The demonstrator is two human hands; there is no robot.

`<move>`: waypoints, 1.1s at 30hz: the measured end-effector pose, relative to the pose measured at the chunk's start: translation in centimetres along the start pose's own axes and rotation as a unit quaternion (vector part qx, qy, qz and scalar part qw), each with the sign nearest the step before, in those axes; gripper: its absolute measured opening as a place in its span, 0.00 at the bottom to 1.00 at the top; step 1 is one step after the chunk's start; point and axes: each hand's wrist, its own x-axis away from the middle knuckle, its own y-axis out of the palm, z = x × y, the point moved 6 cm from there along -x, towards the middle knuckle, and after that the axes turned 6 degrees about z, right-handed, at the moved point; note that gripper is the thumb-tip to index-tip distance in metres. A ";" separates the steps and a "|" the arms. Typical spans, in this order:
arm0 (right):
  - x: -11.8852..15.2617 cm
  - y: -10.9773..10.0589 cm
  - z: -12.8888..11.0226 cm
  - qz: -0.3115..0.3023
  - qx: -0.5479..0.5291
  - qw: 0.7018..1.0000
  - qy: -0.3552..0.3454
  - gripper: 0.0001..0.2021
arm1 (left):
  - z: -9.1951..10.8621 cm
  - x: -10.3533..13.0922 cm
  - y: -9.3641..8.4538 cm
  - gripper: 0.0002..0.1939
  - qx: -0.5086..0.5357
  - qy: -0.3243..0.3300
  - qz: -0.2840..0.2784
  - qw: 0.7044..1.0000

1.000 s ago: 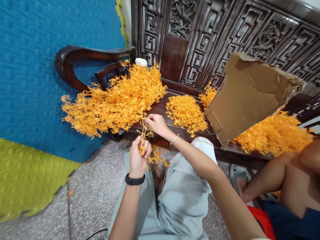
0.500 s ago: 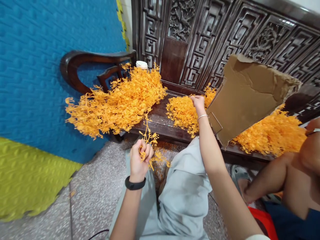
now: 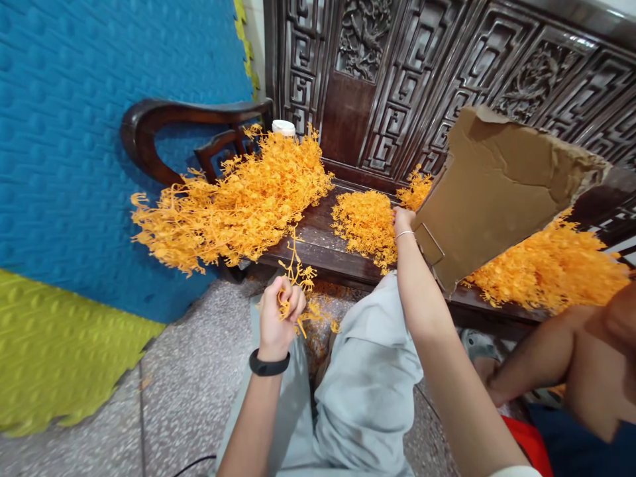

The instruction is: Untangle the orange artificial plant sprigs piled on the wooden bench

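Note:
My left hand (image 3: 282,315) is closed around an orange plastic branched sprig (image 3: 298,271), whose thin stems and curled tips stick out above and below the fist. My right hand (image 3: 405,220) reaches to the bench, between a small heap of orange sprigs (image 3: 365,222) and a cardboard piece (image 3: 489,192). Its fingers look curled together and are partly hidden, so what they hold cannot be made out. To the left, a larger heap of orange sprigs (image 3: 243,199) covers the bench's end and spills past its edge.
The dark carved wooden bench (image 3: 318,228) has a curved armrest (image 3: 163,109). A white container (image 3: 283,128) stands behind the big heap. Another orange heap (image 3: 556,265) lies right of the cardboard, beside another person's bent leg (image 3: 536,351). Blue foam mat (image 3: 74,132) stands at left.
My right hand has moved right and down, from above the small heap to its right side by the cardboard. My left hand keeps its hold on the sprig, nearly still.

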 end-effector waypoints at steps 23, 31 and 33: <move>25.6 6.0 -6.9 -0.548 0.037 0.824 -0.141 0.11 | 2.5 0.2 -0.7 0.23 0.024 0.047 0.019 0.998; 28.6 6.4 -5.0 -0.614 0.113 0.774 -0.105 0.20 | 2.4 0.0 -0.7 0.22 0.023 0.045 0.014 0.999; 29.0 6.6 -4.7 -0.629 0.100 0.766 -0.084 0.19 | 2.3 0.0 -0.7 0.22 0.024 0.043 0.014 0.999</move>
